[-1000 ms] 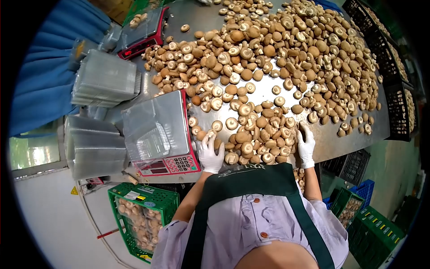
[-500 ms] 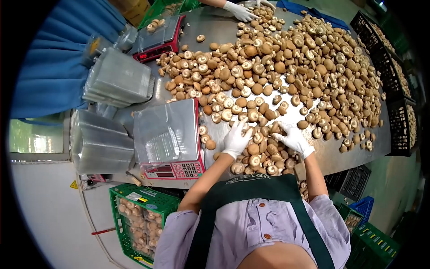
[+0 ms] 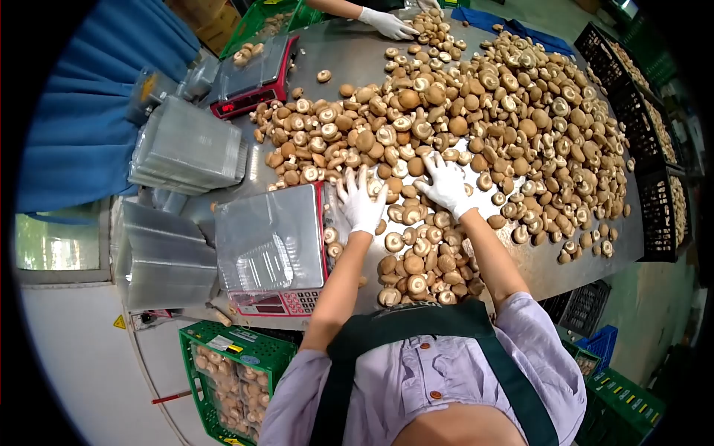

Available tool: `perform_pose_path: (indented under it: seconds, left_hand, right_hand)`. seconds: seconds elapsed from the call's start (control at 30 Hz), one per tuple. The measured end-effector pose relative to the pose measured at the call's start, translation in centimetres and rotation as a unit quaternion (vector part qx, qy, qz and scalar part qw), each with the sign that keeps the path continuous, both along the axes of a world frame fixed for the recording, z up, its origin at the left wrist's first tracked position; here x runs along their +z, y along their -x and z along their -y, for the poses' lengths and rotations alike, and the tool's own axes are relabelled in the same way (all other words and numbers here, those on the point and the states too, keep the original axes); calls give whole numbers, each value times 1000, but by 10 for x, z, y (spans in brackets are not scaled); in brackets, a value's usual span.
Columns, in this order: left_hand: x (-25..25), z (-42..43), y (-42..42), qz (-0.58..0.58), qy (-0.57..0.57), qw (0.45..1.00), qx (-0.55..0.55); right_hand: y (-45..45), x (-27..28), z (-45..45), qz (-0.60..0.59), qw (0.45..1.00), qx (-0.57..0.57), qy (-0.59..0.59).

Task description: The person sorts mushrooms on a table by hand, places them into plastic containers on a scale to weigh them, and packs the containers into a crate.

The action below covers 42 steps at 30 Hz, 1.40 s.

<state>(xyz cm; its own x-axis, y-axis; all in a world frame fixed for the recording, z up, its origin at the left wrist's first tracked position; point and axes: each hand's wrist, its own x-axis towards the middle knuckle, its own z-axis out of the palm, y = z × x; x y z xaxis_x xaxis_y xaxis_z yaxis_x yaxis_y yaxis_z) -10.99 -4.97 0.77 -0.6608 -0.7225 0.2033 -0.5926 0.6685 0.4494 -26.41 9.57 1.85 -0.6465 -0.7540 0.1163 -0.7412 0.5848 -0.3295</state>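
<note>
White gloves cover both hands. My left hand (image 3: pixel 362 204) lies with fingers spread at the near-left edge of the large heap of shiitake mushrooms (image 3: pixel 520 123), just right of the front scale. My right hand (image 3: pixel 446 186) reaches into the same edge, fingers apart and touching mushrooms there. Between my forearms a smaller pile of mushrooms (image 3: pixel 428 260) spreads toward my apron, some caps up and some stems up. Neither hand has closed around a mushroom.
A front scale (image 3: pixel 268 230) and a rear scale (image 3: pixel 253 70) stand left, beside stacked clear plastic trays (image 3: pixel 186 145). Black crates (image 3: pixel 658 208) line the right. A green crate (image 3: pixel 234 379) of packed mushrooms is below. Across the steel table (image 3: pixel 327 52) a co-worker's gloved hand (image 3: pixel 388 24) touches mushrooms.
Both my hands have moved away from the small pile, forward to the large heap's edge. My left hand has also gone left, and its fingers have spread.
</note>
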Motion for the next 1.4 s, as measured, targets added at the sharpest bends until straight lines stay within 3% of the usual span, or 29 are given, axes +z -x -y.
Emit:
perform_pose_path:
  seconds: [0.03, 0.07, 0.13, 0.17, 0.23, 0.27, 0.3, 0.33, 0.47, 0.63, 0.7, 0.77, 0.83, 0.93, 1.03, 1.1, 1.13, 1.17, 1.23, 1.27, 1.37, 1.4]
  left_hand:
    - [1, -4, 0, 3, -20, 999, -38]
    - [-2, -12, 0, 23, 23, 998, -55]
    - [15, -26, -2, 53, -9, 997, -51]
    - [15, -31, -5, 69, -1, 996, -61]
    - [21, -46, -15, 119, -12, 988, -97]
    - [15, -55, -22, 103, 24, 988, -112]
    - [8, -64, -31, 88, 59, 986, -128]
    - [10, -74, -40, 72, 91, 981, -153]
    - [25, -104, -70, -5, 15, 965, -262]
    - [39, -94, -94, 14, -22, 943, -330]
    - [41, -84, -105, 3, -66, 940, -334]
    - [44, -73, -115, -61, -145, 944, -290]
    - [45, -64, -121, -106, -105, 965, -217]
    - [45, -51, -122, -148, -150, 973, -99]
    - [36, -37, -112, -129, -176, 973, -76]
    - [31, -33, -93, -129, -160, 974, -96]
    - [32, -30, -80, -143, -175, 967, -114]
    - [32, -27, -65, -135, -146, 972, -128]
    - [36, -19, -34, -87, -186, 970, -130]
    - [33, -14, -17, -57, -148, 979, -129]
    - [22, -1, 24, 79, -96, 983, -133]
    - [23, -2, 31, 134, -41, 979, -148]
  right_hand:
    - [-5, -6, -2, -47, 999, 23, 0]
    - [-8, -9, -5, -7, 999, 32, -4]
    - [-18, 7, -13, 65, 996, 54, -17]
    - [-22, -1, -22, 92, 991, 86, 34]
    - [-34, 10, -38, 261, 954, 93, 118]
    - [-34, 23, -47, 347, 934, 64, 62]
    - [-36, 29, -55, 324, 945, 50, 1]
    - [-39, 30, -64, 333, 942, 43, 15]
    - [-50, 32, -100, 329, 944, 31, 25]
    - [-56, 39, -133, 363, 928, -1, 90]
    - [-56, 46, -148, 308, 948, -31, 76]
    - [-57, 60, -161, 338, 932, -83, 104]
    - [-52, 47, -168, 313, 928, -103, 172]
    - [-42, 44, -162, 329, 921, -140, 154]
    - [-35, 52, -128, 253, 950, -93, 155]
    - [-26, 45, -93, 154, 971, 0, 184]
    - [-25, 47, -75, 144, 980, 3, 134]
    - [-25, 49, -57, 134, 988, 4, 83]
    - [-19, 10, -22, -16, 992, 72, 104]
    - [-19, 2, -7, 10, 997, 69, -40]
    - [-17, -7, 14, -21, 996, 74, -47]
    - [-20, 9, 10, 40, 997, 69, -19]
